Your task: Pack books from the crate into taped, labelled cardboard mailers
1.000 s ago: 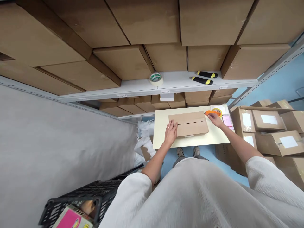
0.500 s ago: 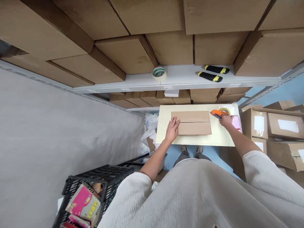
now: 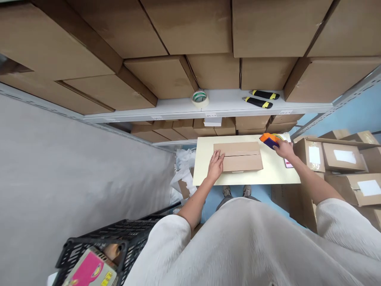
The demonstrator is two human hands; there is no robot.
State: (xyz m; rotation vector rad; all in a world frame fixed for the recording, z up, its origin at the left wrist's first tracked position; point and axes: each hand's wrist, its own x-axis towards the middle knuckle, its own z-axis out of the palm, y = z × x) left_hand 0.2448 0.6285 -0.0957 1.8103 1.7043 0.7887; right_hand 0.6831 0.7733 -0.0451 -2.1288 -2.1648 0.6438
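At a pale cream tabletop (image 3: 279, 172) below a white metal shelf (image 3: 222, 104), our hands are apart, with a closed cardboard box (image 3: 239, 157) lying flat in the middle of the tabletop, its seam running lengthwise along the top. Our left hand (image 3: 214, 166) rests open on the near left corner of the cardboard box, fingers spread. Our right hand (image 3: 284, 150) is just past the box's right end, closed around an orange tape dispenser (image 3: 270, 140) with a purple side, which sits close to the box but not touching it. Just beyond the right hand, a small pink object (image 3: 288, 163) lies at the tabletop's edge (too blurred to say what it is). On the shelf above sit a roll of masking tape (image 3: 199, 98) and two black-and-yellow box cutters (image 3: 263, 98), side by side, with large cartons (image 3: 214, 75) packed above and below them. To the right, taped cartons with white labels (image 3: 342, 159) are piled up beside the tabletop. To the left, white paper scraps (image 3: 184, 169) lie near the tabletop's corner, and a black plastic crate (image 3: 98, 248) holding a pink package (image 3: 87, 270) sits at the lower left.
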